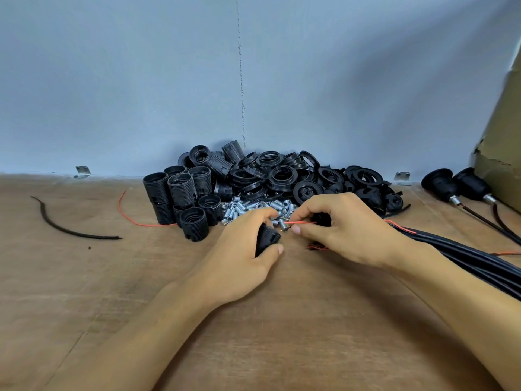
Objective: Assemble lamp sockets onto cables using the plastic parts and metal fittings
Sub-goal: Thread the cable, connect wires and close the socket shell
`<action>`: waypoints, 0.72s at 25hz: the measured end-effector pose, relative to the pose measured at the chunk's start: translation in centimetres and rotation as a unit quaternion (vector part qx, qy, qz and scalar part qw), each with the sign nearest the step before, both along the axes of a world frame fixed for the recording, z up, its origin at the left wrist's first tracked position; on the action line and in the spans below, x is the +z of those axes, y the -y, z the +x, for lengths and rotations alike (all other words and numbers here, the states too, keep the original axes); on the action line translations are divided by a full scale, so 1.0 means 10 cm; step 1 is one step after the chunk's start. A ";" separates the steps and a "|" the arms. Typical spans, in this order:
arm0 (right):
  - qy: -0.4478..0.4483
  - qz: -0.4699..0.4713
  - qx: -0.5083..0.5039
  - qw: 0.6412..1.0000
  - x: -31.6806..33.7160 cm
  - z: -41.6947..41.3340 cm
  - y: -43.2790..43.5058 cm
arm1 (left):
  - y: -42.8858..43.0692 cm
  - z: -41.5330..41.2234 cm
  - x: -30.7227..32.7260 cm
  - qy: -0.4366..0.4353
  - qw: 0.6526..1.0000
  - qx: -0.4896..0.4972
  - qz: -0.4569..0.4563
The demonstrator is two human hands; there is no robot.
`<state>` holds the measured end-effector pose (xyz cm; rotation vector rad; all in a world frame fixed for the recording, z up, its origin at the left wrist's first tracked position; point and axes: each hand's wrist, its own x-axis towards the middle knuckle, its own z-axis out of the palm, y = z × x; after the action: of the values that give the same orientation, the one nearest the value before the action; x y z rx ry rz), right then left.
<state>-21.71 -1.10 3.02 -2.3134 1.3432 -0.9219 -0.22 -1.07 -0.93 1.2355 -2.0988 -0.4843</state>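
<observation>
Sockets are what you are building, and two finished ones (456, 187) already lie at the far right of the wooden bench (282, 334), their cables trailing toward you beside the cardboard box (501, 153). Your left hand (239, 255) is wrapped round a black plastic part (266, 238), thumb and fingers closed on it. Your right hand (344, 227) pinches a red wire (300, 222) between thumb and forefinger, its tip pointing at a metal fitting (282, 224) that sits at the mouth of that part. By my reading you are threading the wire through, so this unit is only begun. Plenty remains: threaded socket barrels (183, 198) stand at the left, rings and caps (282, 176) are heaped against the wall, loose fittings (253, 207) lie before them, and a bundle of black cables (465, 255) waits at your right.
</observation>
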 end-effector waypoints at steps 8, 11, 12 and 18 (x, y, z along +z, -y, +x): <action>0.007 0.021 0.006 1.000 0.04 0.00 -0.01 | 0.04 -0.02 -0.05 -0.051 0.996 -0.008 -0.075; 0.004 0.018 0.009 1.000 0.04 0.01 -0.03 | 0.03 -0.01 -0.04 -0.071 0.996 -0.001 -0.058; 0.001 0.015 0.009 1.000 0.04 0.01 -0.03 | 0.03 -0.01 -0.04 -0.078 0.996 -0.001 -0.047; 0.000 0.019 0.018 1.000 0.04 0.03 -0.04 | 0.05 0.00 -0.05 -0.086 0.994 0.005 -0.064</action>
<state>-21.37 -0.68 3.39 -2.3011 1.3047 -0.8765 -0.21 -1.61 -1.46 1.0924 -1.9460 -0.4292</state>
